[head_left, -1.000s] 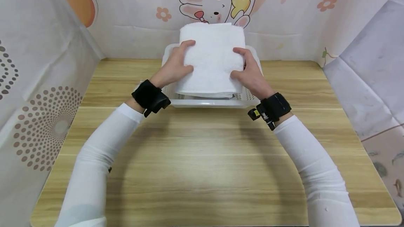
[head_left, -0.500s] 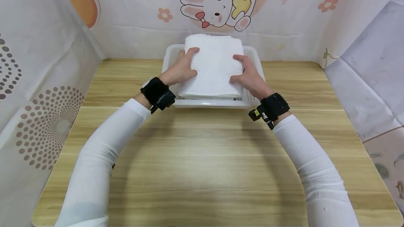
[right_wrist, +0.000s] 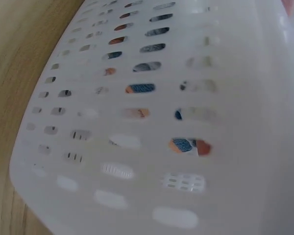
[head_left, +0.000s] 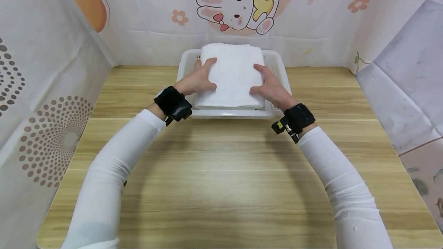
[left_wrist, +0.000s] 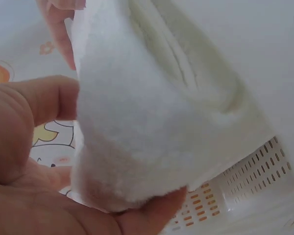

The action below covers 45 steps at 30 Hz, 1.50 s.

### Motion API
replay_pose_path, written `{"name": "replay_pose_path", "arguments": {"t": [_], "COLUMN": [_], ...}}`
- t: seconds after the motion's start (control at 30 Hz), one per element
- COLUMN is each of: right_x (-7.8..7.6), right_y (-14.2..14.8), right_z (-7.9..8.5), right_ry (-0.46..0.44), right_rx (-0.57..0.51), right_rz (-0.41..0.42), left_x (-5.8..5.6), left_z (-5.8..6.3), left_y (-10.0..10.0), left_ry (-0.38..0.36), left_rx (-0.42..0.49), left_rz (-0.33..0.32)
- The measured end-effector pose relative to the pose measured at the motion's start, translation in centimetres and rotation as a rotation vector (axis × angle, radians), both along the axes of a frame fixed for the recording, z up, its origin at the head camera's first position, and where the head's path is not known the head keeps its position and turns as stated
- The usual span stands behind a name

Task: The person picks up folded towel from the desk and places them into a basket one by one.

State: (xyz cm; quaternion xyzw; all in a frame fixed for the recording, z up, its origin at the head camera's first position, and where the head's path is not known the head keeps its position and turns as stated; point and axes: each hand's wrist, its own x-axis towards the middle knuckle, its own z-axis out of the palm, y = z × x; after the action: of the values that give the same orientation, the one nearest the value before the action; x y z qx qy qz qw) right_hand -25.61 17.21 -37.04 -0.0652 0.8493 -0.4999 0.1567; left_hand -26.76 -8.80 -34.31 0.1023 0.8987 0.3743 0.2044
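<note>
A folded white towel [head_left: 236, 78], fluffy and layered, lies flat over the white plastic basket [head_left: 230, 114] in the head view. My left hand [head_left: 198, 80] grips its left side, thumb on the top face. On the opposite side my right hand [head_left: 274, 88] holds the towel the same way, its far fingers hidden behind the edge. The left wrist view shows folds in the towel [left_wrist: 132, 107], with the left hand [left_wrist: 14, 132] curled round its edge and fingertips beneath. Only the basket's slotted wall [right_wrist: 245, 112] fills the right wrist view.
The basket stands at the back of a wooden table [head_left: 221, 176], close to a hanging cloth [head_left: 149, 14] printed with a rabbit. Light cloths also hang at the left and right. Patches of blue and orange show through the basket's slots.
Both hands have lowered the towel toward me and down into the basket. More of the basket's back rim and of the rabbit print shows now. The grip looks the same.
</note>
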Motion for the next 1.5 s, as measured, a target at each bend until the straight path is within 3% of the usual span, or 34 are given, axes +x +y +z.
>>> {"name": "replay_pose_path", "arguments": {"t": [0.2, 0.6, 0.87, 1.5], "right_x": [0.2, 0.3, 0.4, 0.3], "right_y": [0.0, 0.1, 0.2, 0.3], "right_z": [-0.3, -1.2, -1.6, -2.2], "right_ry": [-0.009, -0.033, -0.041, -0.071], "right_rx": [-0.006, 0.010, 0.036, 0.038], "right_rz": [0.012, 0.019, 0.026, 0.049], "left_x": [0.2, 0.7, 1.1, 1.6], "left_z": [0.1, -0.6, -1.5, -1.9], "left_y": [-0.1, -0.1, -0.2, 0.1], "left_ry": [-0.057, -0.141, -0.129, -0.102], "left_rx": [-0.091, -0.095, -0.104, -0.116], "left_rz": [-0.047, -0.056, -0.085, -0.092]}}
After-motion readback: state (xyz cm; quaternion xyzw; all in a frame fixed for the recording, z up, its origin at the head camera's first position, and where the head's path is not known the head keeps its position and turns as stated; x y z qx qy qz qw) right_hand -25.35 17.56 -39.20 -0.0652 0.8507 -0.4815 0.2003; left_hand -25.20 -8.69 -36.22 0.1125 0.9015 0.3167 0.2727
